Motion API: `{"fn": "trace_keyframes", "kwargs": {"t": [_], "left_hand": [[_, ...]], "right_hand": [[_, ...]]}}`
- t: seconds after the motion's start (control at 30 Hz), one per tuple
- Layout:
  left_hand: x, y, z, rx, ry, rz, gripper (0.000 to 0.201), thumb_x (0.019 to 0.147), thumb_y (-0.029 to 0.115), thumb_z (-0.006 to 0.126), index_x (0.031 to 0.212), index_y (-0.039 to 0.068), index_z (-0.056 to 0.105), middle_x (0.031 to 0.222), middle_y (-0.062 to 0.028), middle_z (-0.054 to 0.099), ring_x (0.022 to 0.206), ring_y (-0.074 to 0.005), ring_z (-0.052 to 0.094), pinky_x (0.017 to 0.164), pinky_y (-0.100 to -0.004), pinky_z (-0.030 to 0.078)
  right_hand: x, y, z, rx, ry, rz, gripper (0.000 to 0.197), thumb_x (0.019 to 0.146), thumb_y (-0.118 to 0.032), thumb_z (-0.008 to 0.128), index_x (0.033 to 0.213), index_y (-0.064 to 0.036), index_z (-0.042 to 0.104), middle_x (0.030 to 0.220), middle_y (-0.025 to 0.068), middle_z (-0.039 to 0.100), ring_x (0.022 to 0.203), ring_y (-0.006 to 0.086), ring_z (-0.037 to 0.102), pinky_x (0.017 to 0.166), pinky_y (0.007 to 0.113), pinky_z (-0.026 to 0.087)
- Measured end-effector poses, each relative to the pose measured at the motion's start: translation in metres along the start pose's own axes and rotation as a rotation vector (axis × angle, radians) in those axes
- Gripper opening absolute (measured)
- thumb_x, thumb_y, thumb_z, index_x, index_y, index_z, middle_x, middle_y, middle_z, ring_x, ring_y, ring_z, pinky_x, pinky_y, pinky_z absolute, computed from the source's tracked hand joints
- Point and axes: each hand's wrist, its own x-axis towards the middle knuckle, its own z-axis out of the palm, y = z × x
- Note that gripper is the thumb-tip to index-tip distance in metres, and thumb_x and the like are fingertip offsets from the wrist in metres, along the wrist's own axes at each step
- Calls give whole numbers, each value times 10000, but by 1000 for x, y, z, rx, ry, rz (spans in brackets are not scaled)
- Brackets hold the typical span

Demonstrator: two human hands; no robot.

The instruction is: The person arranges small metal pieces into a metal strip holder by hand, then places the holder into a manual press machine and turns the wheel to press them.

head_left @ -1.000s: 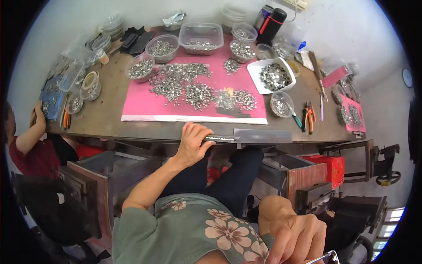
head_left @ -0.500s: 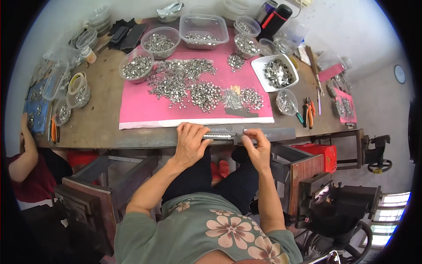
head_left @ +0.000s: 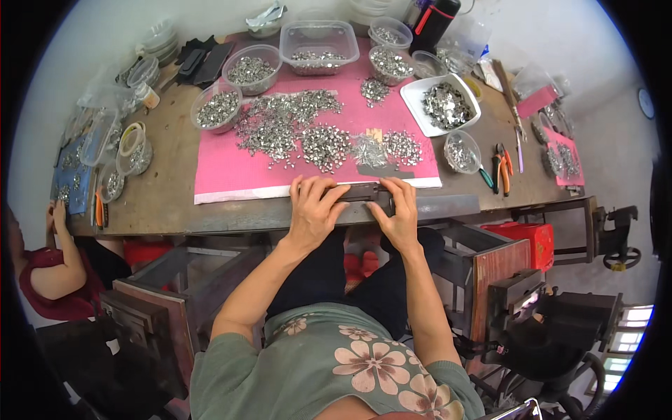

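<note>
At the front edge of the pink mat (head_left: 231,183) I hold a dark, narrow metal bar (head_left: 360,193) level between both hands. My left hand (head_left: 315,206) is closed around its left end, thumb on the near side. The fingers of my right hand (head_left: 397,212) close on its right end, thumb nearer me. Just beyond lie a heap of small shiny metal pieces (head_left: 325,148), a bunch of thin silver pins (head_left: 369,151) and another small heap of metal bits (head_left: 403,148). A flat grey strip (head_left: 383,171) rests in front of them.
Clear tubs of metal pieces (head_left: 250,70) and a white tray (head_left: 413,115) stand farther back. Orange-handled pliers (head_left: 501,171) lie to the right. A grey metal strip (head_left: 448,205) runs along the table's front edge. At the far left, another person's hands (head_left: 57,213) are by a blue mat.
My right hand has come in from beside the bar and now grips its right end. The bar has shifted away from me onto the mat's edge; its row of shiny pieces no longer shows.
</note>
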Motion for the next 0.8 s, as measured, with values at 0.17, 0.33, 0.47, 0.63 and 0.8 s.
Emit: {"fn": "trace_keyframes", "kwargs": {"t": [0.17,0.33,0.47,0.63,0.8], "left_hand": [[-2,-2,2,9,41,40,302,830,121,770,1122,99,698,1157,-64,645,1229,-303,562,1166,-578,242],[-46,-11,-22,-502,331,-27,329,957,-67,548,1270,21,505,1267,-193,636,1277,-330,598,1132,-474,414],[-70,-14,-63,-699,341,-613,277,1098,127,422,1307,-50,459,1268,-248,624,1136,-311,674,983,-389,544],[-73,-39,-86,-982,-5,-944,288,1102,208,479,1212,-39,580,1090,-189,708,979,-257,732,861,-331,589],[-43,-8,-55,-287,96,-326,278,914,73,730,1179,30,655,1049,-113,699,915,-247,661,829,-362,525]], "right_hand": [[-2,5,8,-27,40,-3,543,758,-109,841,1254,-41,631,1213,140,614,1125,346,572,967,437,465],[-5,7,11,-78,74,-66,523,769,-130,833,1243,-39,631,1198,132,610,1100,336,574,942,433,458],[-7,6,12,-110,84,-73,518,773,-143,831,1241,-42,632,1199,127,608,1095,327,574,934,429,453],[-9,6,13,-141,89,-74,505,788,-155,821,1244,-49,632,1218,118,604,1101,315,572,955,431,432],[2,-2,3,-178,65,-101,412,806,-163,807,1181,-61,668,1172,80,640,1107,288,578,997,449,385]]}}
